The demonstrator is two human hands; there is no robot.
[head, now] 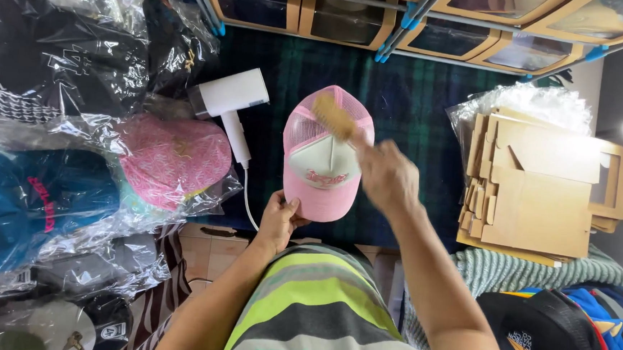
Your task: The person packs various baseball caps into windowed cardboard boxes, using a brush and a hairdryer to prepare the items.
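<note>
Two hands work one pink and white cap [323, 165]: your left hand [278, 220] pinches its brim, your right hand [386, 174] (blurred) clenches a wooden brush [333, 116] on its mesh crown. Beyond lie bagged caps [172, 161], a white hairdryer [231, 104], flat cardboard boxes [541, 185].

You're seeing clear plastic bags [78, 96] holding caps at your left; flat brown cardboard boxes [541, 196] are lying stacked at your right.
</note>
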